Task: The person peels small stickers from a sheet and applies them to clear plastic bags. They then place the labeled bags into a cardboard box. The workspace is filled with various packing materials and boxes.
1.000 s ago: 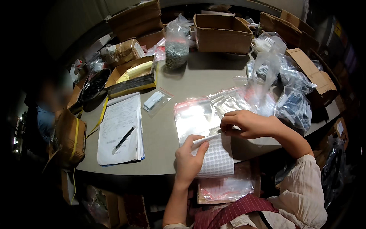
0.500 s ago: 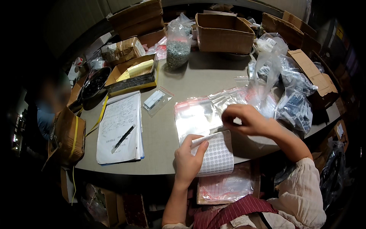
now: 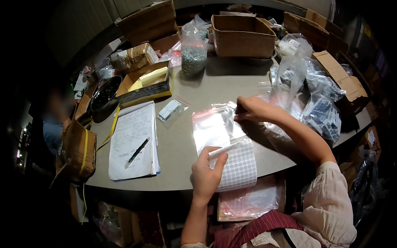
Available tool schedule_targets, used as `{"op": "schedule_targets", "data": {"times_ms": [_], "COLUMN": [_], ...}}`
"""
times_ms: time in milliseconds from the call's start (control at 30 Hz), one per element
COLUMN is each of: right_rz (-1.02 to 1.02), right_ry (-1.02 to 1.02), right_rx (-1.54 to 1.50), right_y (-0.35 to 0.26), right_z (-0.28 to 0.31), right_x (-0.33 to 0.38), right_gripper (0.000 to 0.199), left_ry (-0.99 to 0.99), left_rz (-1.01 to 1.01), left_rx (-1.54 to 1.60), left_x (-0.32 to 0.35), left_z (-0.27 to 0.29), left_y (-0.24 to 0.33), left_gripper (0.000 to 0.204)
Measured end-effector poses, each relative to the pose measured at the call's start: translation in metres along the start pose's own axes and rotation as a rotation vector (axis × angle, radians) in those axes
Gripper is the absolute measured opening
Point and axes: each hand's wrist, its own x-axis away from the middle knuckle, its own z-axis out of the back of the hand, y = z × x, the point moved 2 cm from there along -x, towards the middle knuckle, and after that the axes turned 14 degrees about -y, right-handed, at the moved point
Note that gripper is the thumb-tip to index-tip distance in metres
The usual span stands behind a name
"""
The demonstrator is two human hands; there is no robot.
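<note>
White sheet of round grey dots (image 3: 239, 165) in the left hand (image 3: 205, 173), right hand (image 3: 253, 109) over clear bags (image 3: 210, 131).
Clamped between left thumb and fingers, the sheet tilts at the front edge of the table (image 3: 173, 167), its lower end reaching past that edge; the bags lie just beyond it, farther in from the edge. Over their far right part, the right hand's fingers curl downward in shadow; whether the tips meet, or pinch anything, I cannot tell. To do this well, I would grip the sheet by its margin so that the thumb covers few dots, smooth the plastic flat, and work with light fingertips, since glare probably makes creases hard to judge.
</note>
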Motion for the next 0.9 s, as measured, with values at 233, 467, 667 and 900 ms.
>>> {"op": "schedule_targets", "data": {"times_ms": [233,467,667,900], "right_rz": [-0.219,0.056,-0.181,0.238], "right_ry": [-0.071,0.118,0.088,0.014], "right_rx": [0.036,0.021,0.547,-0.38], "right_y": [0.038,-0.016,-0.022,-0.044], "right_z": [0.032,0.016,-0.014,0.015], "right_x": [0.055,0.081,0.096,0.109], "right_gripper": [0.057,0.023,0.033,0.021], "left_ry": [-0.013,-0.003,0.001,-0.021], "left_rz": [0.005,-0.055,-0.012,-0.016], "left_rx": [0.083,0.093,0.105,0.134], "left_x": [-0.001,-0.003,-0.001,0.0], "left_z": [-0.001,-0.002,-0.002,-0.001], "left_y": [0.007,-0.004,0.003,-0.002], "left_gripper": [0.013,0.019,0.015,0.02]}}
